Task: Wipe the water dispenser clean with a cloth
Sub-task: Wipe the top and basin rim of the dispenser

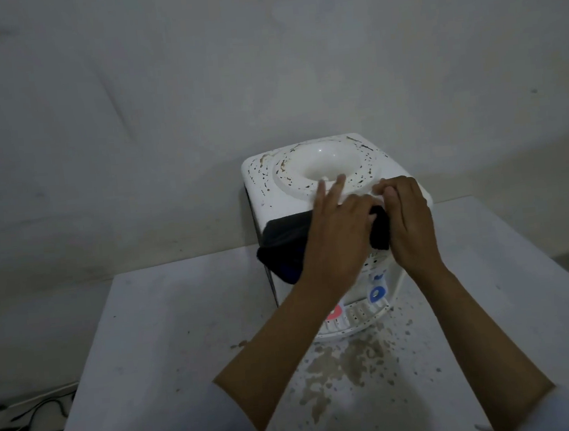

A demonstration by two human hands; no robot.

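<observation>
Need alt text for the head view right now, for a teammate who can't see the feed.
Two bare hands work a dark cloth at the front top edge of a stained white water dispenser on a speckled white table. The left hand rests on the cloth, two fingers straight; the right hand curls at its other end.

One water dispenser point(321, 177) at twelve o'clock on one table point(157, 346), one dark cloth point(284, 246), two hands, left hand point(338, 231) and right hand point(409, 220), and two tap buttons, one red button point(334, 312), one blue button point(376, 292).
</observation>
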